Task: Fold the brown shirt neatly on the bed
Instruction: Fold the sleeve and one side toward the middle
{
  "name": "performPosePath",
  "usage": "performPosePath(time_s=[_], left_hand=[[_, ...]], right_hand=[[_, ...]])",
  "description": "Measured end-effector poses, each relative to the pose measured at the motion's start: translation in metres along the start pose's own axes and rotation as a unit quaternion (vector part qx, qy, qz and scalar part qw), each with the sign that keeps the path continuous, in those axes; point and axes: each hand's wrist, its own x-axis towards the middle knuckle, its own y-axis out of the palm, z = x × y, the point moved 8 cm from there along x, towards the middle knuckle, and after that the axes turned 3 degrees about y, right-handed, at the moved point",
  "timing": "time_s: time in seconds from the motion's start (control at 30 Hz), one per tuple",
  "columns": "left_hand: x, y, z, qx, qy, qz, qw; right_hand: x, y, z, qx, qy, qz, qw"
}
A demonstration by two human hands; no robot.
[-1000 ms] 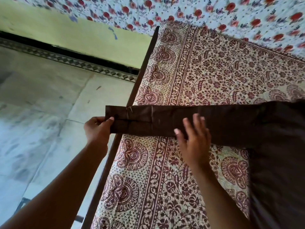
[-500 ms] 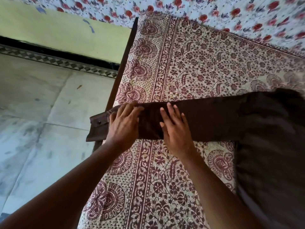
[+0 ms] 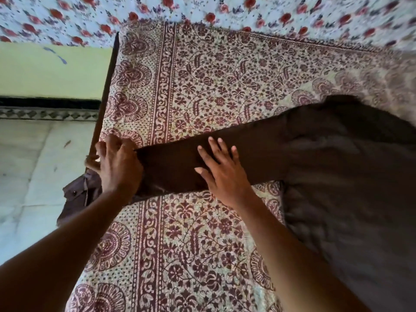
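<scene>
Head view first: we see the brown shirt (image 3: 326,176) lying on the bed (image 3: 202,82), its body dark and blurred at the right, one long sleeve (image 3: 180,165) stretched leftward across the maroon-patterned bedcover. The cuff (image 3: 76,194) hangs past the bed's wooden side rail (image 3: 105,97), over the pale tiled floor (image 3: 33,165). Our left hand (image 3: 118,165) sits on the sleeve near the rail; its fingers curl at the sleeve's upper edge, but we cannot tell whether they grip the cloth or only press it. Our right hand (image 3: 221,174) lies flat on the sleeve's middle — fingers straight, spread, pressing down. Beyond the bed a red-flowered cloth (image 3: 270,14) hangs — beside it, a yellow wall (image 3: 51,73).
</scene>
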Motion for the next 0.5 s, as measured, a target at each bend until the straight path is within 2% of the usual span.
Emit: performPosePath(time_s=[0.07,0.13,0.2,0.23,0.3,0.37,0.43,0.5], left_hand=[[-0.004,0.0,-0.025,0.006,0.015,-0.021,1.0],[-0.01,0.012,-0.072,-0.01,0.091,-0.003,0.996],[-0.018,0.036,-0.125,-0.044,0.19,0.062,0.979],[-0.022,0.049,-0.149,-0.055,0.23,0.094,0.967],[-0.025,0.07,-0.187,-0.07,0.272,0.126,0.951],[-0.017,0.084,-0.214,-0.089,0.258,0.128,0.953],[-0.007,0.1,-0.241,-0.087,0.245,0.141,0.955],[-0.001,0.117,-0.27,-0.028,0.27,0.16,0.949]], right_hand=[[-0.015,-0.018,-0.035,0.02,0.092,-0.084,0.992],[-0.042,-0.03,-0.089,-0.005,0.224,-0.138,0.965],[-0.064,-0.032,-0.132,-0.035,0.318,-0.137,0.938],[-0.069,-0.029,-0.143,-0.042,0.335,-0.121,0.934],[-0.066,-0.017,-0.149,-0.042,0.304,-0.072,0.949],[-0.062,-0.01,-0.145,-0.03,0.25,-0.051,0.966],[-0.066,-0.018,-0.149,-0.025,0.214,-0.073,0.974],[-0.078,-0.031,-0.162,-0.041,0.212,-0.122,0.969]])
